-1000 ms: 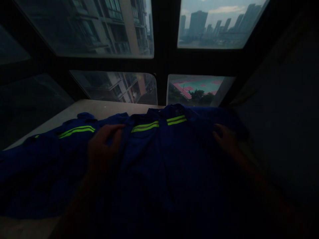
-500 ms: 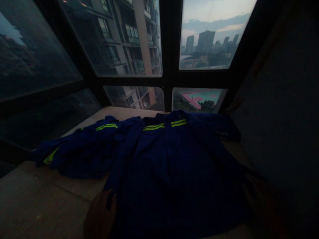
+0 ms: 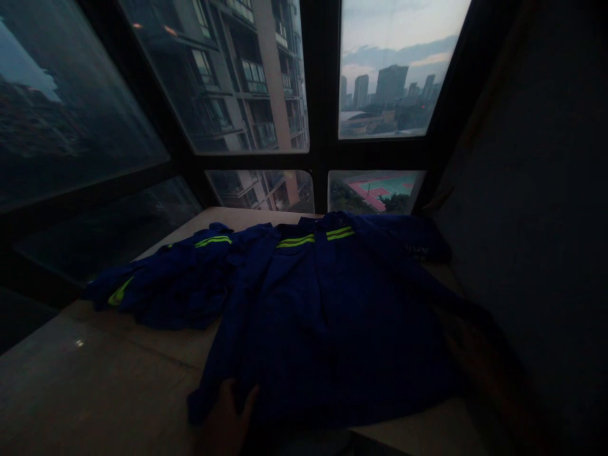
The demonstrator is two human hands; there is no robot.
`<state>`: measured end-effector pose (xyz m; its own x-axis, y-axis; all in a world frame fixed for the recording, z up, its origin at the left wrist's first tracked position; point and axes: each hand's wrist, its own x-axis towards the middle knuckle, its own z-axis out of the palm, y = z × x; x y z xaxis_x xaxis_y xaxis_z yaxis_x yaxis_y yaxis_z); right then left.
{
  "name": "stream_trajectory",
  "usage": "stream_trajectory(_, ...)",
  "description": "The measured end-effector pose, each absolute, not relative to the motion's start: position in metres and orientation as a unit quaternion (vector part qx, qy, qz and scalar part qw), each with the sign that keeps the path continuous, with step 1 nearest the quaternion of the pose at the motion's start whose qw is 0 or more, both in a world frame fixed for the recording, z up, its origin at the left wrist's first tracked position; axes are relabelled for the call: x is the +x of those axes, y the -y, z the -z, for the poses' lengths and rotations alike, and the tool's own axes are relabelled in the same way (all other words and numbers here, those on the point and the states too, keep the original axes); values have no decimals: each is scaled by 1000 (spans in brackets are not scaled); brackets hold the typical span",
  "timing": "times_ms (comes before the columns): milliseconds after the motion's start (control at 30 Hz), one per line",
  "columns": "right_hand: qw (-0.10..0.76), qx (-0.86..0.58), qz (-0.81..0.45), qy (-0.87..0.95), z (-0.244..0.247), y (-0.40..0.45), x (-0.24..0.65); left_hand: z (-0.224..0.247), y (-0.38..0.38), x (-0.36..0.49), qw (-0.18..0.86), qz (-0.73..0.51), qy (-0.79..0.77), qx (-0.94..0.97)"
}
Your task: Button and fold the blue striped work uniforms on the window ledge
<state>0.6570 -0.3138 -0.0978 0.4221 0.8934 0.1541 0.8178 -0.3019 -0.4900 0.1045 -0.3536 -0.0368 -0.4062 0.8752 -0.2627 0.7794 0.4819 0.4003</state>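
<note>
A dark blue work jacket (image 3: 332, 316) with yellow-green stripes across the chest lies spread out, collar toward the window. My left hand (image 3: 230, 411) rests at its lower left, beside the sleeve end, thumb and fingers apart. At the jacket's right side, my right hand (image 3: 468, 348) is by the lower edge and the right sleeve (image 3: 463, 307). Deep shadow hides how its fingers are bent. To the left lies a crumpled blue garment (image 3: 175, 285) with similar stripes. Another dark blue piece (image 3: 413, 237), with pale lettering, lies behind the right shoulder.
Everything lies on a pale stone-like ledge (image 3: 104, 373). Dark-framed window panes (image 3: 256, 82) enclose the left and far sides, with buildings outside. A dark wall (image 3: 532, 221) stands close on the right. The light is very dim.
My left hand has moved right, from the jacket's left edge onto its lower part. The left sleeve end and bottom hem now show more. My right hand appears slightly further left; the view has shifted slightly.
</note>
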Motion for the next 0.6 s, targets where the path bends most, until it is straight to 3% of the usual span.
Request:
stream_trajectory(167, 248, -794, -145, 536, 96, 339, 644, 57, 357, 87, 335, -226, -827, 392)
stream_trajectory(333, 279, -799, -224, 483, 84, 345, 648, 54, 351, 80, 383, -262, -811, 357)
stream_trajectory(500, 372, -783, -291, 406, 59, 338, 660, 37, 340, 75, 340, -318, -810, 356)
stream_trajectory(600, 365, -783, -278, 420, 64, 346, 661, 37, 339, 79, 271, -303, -827, 389)
